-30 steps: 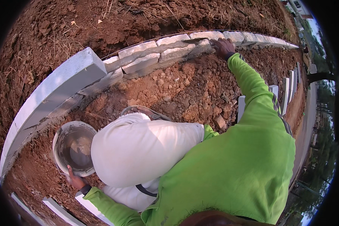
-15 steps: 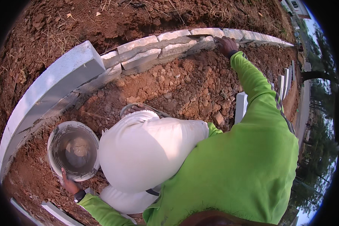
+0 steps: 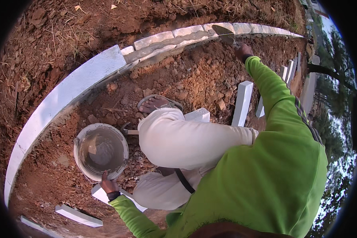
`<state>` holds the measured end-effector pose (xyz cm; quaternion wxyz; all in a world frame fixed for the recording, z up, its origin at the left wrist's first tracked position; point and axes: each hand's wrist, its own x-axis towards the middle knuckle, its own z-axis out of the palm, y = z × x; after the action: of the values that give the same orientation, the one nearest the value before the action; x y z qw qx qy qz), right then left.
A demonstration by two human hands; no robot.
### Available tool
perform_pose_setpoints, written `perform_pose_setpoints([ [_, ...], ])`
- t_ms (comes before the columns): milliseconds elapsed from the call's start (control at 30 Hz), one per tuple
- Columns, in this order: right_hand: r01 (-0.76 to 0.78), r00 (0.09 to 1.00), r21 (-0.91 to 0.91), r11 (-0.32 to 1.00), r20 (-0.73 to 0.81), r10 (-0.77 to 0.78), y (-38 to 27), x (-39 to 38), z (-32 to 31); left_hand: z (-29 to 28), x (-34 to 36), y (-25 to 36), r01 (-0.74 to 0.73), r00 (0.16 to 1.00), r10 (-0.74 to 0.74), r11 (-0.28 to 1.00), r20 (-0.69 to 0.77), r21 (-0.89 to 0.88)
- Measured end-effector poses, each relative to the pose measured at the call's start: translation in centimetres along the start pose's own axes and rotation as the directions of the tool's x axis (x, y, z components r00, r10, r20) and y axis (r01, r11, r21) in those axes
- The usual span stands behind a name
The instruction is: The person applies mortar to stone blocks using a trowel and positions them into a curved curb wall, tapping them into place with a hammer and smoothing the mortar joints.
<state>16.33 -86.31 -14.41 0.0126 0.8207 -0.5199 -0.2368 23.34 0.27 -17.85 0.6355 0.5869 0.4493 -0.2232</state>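
Observation:
My right hand [image 3: 243, 51] is closed round the handle of a trowel [image 3: 225, 34]. The blade rests over the curved row of pale blocks [image 3: 154, 39], near a ridge of wet grey mortar [image 3: 162, 47] running along it. At lower left, my left hand [image 3: 108, 184] grips the near rim of a round bucket [image 3: 79, 154]. Grey mortar [image 3: 103, 154] lies in the bottom of this bucket. To the left of the mortar ridge, smooth white kerb blocks [image 3: 69, 87] continue the curve.
A hammer [image 3: 131, 132] lies between the bucket and my knee. Loose white kerb pieces [image 3: 242, 104] lie to the right, and another [image 3: 78, 215] at lower left. My sandalled foot [image 3: 158, 104] stands on reddish, stony soil [image 3: 194, 79]. Trees and a road are at far right.
The trowel blade has come into view above the blocks in my right hand. My body has shifted, showing the hammer and my foot. My left hand stays on the bucket rim.

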Motion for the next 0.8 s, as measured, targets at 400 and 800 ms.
perform_pose_setpoints([
  [400, -0.757, 0.615, 0.589, 0.284, 0.788, 0.004, 7.9, -12.5, -12.9, -4.0, -28.8, 7.3, 0.21, 0.954, -0.258, 0.939, -0.151, -0.273],
  [800, -0.76, 0.546, 0.501, 0.414, 0.838, -0.011, 12.5, -13.5, -22.3, -4.3, -46.5, 3.1, 0.176, 0.875, -0.333, 0.895, -0.352, -0.41],
])
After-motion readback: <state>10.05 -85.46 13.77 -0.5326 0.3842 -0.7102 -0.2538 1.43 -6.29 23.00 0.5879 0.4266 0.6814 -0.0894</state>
